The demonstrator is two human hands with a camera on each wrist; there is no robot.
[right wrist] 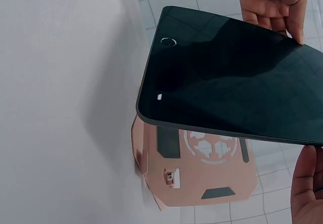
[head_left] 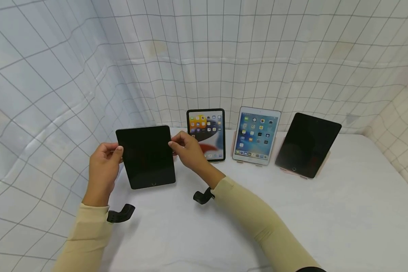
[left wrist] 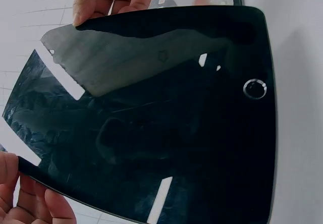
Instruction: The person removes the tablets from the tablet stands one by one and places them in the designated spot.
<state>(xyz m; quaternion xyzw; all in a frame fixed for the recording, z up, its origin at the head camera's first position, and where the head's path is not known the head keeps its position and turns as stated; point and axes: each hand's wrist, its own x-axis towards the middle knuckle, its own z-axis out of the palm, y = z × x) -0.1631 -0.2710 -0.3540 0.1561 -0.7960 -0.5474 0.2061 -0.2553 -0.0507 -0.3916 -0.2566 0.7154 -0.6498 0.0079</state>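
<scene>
A dark-screened tablet (head_left: pixel 146 156) with a round home button is held upright between both hands at the left of the table. My left hand (head_left: pixel 103 164) pinches its left edge, thumb in front. On the opposite edge, my right hand (head_left: pixel 188 151) pinches the tablet near its upper half. A rose-coloured tablet stand (right wrist: pixel 202 176) with cut-outs shows behind the held tablet in the right wrist view, apart from the tablet's visible lower edge. The screen carries reflections in the left wrist view.
Three more tablets lean in a row at the back: a black-framed lit one (head_left: pixel 207 134), a white-framed lit one (head_left: pixel 256 136) and a dark one (head_left: pixel 307 145). Grid-patterned white cloth (head_left: pixel 241 56) hangs behind the white table surface (head_left: pixel 258 185).
</scene>
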